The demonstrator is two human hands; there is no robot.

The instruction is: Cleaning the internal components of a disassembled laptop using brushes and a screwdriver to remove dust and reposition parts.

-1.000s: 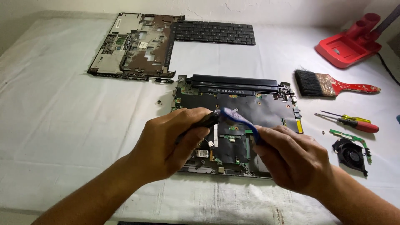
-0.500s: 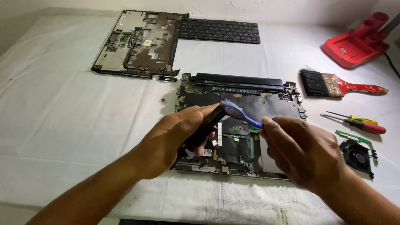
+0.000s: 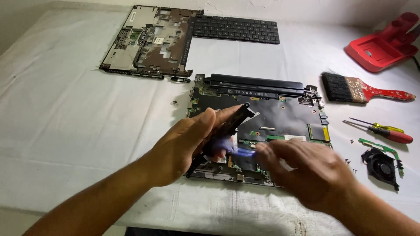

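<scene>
An opened laptop base (image 3: 280, 113) with bare circuit board lies at the middle of the white cloth. My left hand (image 3: 183, 146) grips a flat black rectangular part (image 3: 232, 120), tilted up on edge over the base's left half. A blue flexible strip (image 3: 243, 151) runs from under that part toward my right hand (image 3: 310, 175). The right hand is motion-blurred over the base's front right, and its fingertips appear to pinch the strip's end. What lies under the hands is hidden.
A detached palm-rest cover (image 3: 148, 41) and black keyboard (image 3: 236, 29) lie at the back. On the right are a red-handled paintbrush (image 3: 363, 89), two screwdrivers (image 3: 389, 133), a small black fan (image 3: 383, 166), a red tool (image 3: 383, 43) and loose screws (image 3: 350, 161).
The blue strip has come down from an arch above the board to low between the hands. My right hand has moved toward the front and blurred. The black part stays tilted in my left hand.
</scene>
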